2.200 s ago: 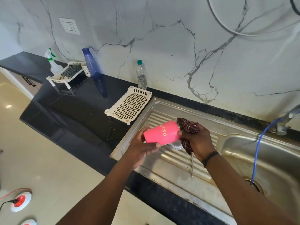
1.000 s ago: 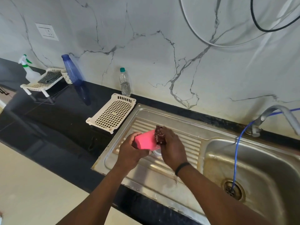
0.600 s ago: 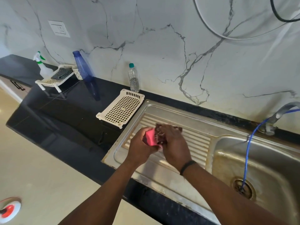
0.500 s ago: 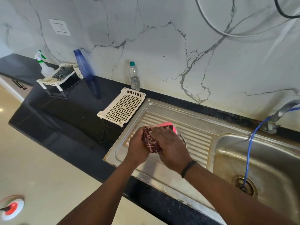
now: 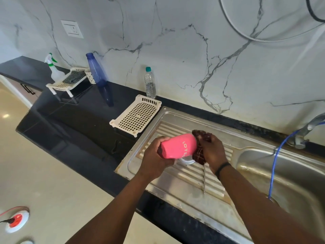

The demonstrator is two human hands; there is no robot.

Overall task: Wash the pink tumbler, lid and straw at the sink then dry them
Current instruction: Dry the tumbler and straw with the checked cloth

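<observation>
Over the ribbed draining board of the sink (image 5: pixel 175 194), the pink tumbler (image 5: pixel 178 146) is being held on its side, clear of the metal, base pointing left and mouth pointing right. My guess is it's lying sideways like that so the dark checked cloth (image 5: pixel 199 152) can get at the rim end, which looks like the drying part of the job. The left hand (image 5: pixel 154 161) is wrapping round the base end, fingers curling under and thumb on top, basically acting as the clamp so the cup isn't spinning away. The right hand (image 5: pixel 212 150) is gripping the bunched cloth and pressing it against the mouth end, knuckles up, wrist with a black band (image 5: pixel 222 169) bending down toward the board. Both forearms are coming in from the bottom of the frame and angling inward to meet at the cup. Right under the tumbler a clear round lid (image 5: pixel 187 160) is lying flat on the ridges, and the metal straw (image 5: pixel 204 178) is lying along the board just beside it, probably parked there waiting their turn. Further out, a cream slotted tray (image 5: pixel 136 115) is sitting on the black counter (image 5: pixel 79 120) just left of the sink.
</observation>
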